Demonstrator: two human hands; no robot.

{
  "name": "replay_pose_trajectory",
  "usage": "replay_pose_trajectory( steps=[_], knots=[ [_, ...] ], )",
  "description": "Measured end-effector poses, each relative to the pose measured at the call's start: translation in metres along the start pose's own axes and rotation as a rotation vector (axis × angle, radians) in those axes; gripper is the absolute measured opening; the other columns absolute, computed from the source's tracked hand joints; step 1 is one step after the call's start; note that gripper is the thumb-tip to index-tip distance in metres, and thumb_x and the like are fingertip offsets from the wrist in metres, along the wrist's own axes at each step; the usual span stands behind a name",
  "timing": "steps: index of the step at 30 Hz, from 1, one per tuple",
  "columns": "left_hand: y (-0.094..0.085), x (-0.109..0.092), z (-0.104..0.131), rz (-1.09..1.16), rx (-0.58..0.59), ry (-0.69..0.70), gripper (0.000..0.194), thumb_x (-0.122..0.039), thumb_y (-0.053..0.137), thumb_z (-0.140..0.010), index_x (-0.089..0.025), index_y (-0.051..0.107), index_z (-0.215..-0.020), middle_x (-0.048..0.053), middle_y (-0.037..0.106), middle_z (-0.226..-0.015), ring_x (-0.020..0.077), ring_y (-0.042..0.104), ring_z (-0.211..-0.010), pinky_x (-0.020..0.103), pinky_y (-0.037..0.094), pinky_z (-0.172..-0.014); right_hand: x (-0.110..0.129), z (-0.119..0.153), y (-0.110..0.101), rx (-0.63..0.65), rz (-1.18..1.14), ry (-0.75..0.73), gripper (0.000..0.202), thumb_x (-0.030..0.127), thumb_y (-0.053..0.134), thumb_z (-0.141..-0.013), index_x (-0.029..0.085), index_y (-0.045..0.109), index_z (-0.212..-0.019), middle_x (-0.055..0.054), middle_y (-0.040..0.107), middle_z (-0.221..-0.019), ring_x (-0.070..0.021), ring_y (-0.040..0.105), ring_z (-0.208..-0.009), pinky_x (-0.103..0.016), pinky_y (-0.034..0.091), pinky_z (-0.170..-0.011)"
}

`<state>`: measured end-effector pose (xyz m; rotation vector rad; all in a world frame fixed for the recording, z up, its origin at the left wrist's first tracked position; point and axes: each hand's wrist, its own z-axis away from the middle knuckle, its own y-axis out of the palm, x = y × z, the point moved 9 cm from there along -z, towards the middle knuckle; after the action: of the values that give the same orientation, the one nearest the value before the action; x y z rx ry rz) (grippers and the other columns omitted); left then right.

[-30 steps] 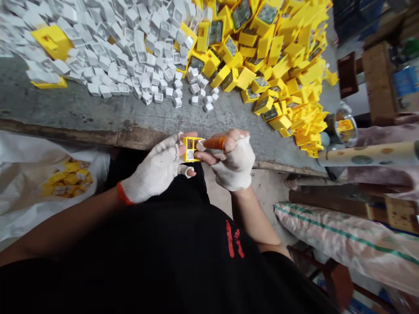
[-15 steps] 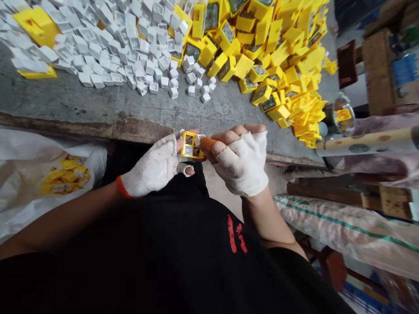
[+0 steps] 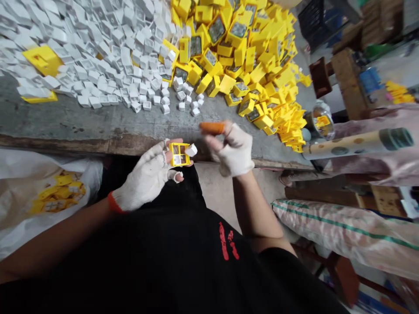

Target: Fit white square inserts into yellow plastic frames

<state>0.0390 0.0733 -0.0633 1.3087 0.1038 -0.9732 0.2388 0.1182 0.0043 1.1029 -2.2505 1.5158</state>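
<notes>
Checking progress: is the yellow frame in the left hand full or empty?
Partly filled: the yellow frame shows white in its lower-left opening; the other three look darker.

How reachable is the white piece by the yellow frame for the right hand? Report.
Probably yes: the white piece shows uncovered at the edge of the yellow frame nearest the right hand.

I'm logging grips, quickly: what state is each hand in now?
Left hand: holding the yellow frame.
Right hand: open, apart from the frame, blurred; nothing visibly held.
</notes>
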Motion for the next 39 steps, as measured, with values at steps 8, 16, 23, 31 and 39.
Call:
replay_pose_trajectory(
  steps=[8, 16, 23, 31, 39],
  knots=[
    [-0.016, -0.007, -0.004, 0.04, -0.179, 0.02, 0.013, -0.032, 0.073, -0.108, -0.021, 0.077, -0.112, 0.01, 0.084, -0.117, 0.0232, 0.079, -0.088, 0.028, 0.06, -0.06, -0.1, -0.06, 0.051, 0.064, 0.204, 0.339, 0.025, 0.029, 0.085, -0.093, 0.027, 0.083, -0.118, -0.008, 0.085, -0.116, -0.0302, 0.077, -0.106, -0.054, 0.063, -0.106],
    [-0.02, -0.009, -0.009, 0.012, -0.225, 0.041, 0.012, -0.03, 0.07, -0.109, -0.022, 0.074, -0.118, 0.009, 0.083, -0.117, 0.0228, 0.079, -0.086, 0.029, 0.061, -0.061, -0.107, -0.052, 0.055, 0.052, 0.095, 0.374, 0.02, 0.031, 0.084, -0.094, 0.026, 0.081, -0.113, -0.005, 0.083, -0.112, -0.0278, 0.075, -0.103, -0.051, 0.063, -0.103],
    [-0.017, -0.01, -0.007, -0.006, -0.236, 0.02, 0.009, -0.028, 0.071, -0.108, -0.022, 0.076, -0.112, 0.01, 0.084, -0.117, 0.0241, 0.08, -0.088, 0.03, 0.06, -0.061, -0.083, -0.051, 0.061, 0.085, 0.145, 0.243, 0.013, 0.027, 0.082, -0.097, 0.029, 0.083, -0.11, -0.007, 0.084, -0.118, -0.0317, 0.076, -0.114, -0.058, 0.059, -0.112],
    [-0.018, -0.011, -0.008, -0.016, -0.215, 0.032, 0.013, -0.031, 0.074, -0.106, -0.021, 0.077, -0.114, 0.01, 0.084, -0.118, 0.0235, 0.08, -0.086, 0.03, 0.061, -0.062, -0.076, -0.037, 0.034, 0.083, 0.16, 0.129, 0.042, 0.025, 0.082, -0.094, 0.029, 0.082, -0.136, -0.008, 0.083, -0.123, -0.0335, 0.076, -0.116, -0.057, 0.061, -0.109],
    [-0.02, -0.007, -0.01, 0.009, -0.247, 0.033, 0.016, -0.03, 0.063, -0.113, -0.019, 0.075, -0.112, 0.01, 0.085, -0.111, 0.0189, 0.077, -0.074, 0.026, 0.059, -0.055, -0.045, -0.056, 0.065, 0.303, 0.219, 0.096, 0.023, 0.025, 0.087, -0.094, 0.029, 0.087, -0.116, -0.008, 0.088, -0.119, -0.0373, 0.076, -0.122, -0.063, 0.055, -0.114]
  ],
)
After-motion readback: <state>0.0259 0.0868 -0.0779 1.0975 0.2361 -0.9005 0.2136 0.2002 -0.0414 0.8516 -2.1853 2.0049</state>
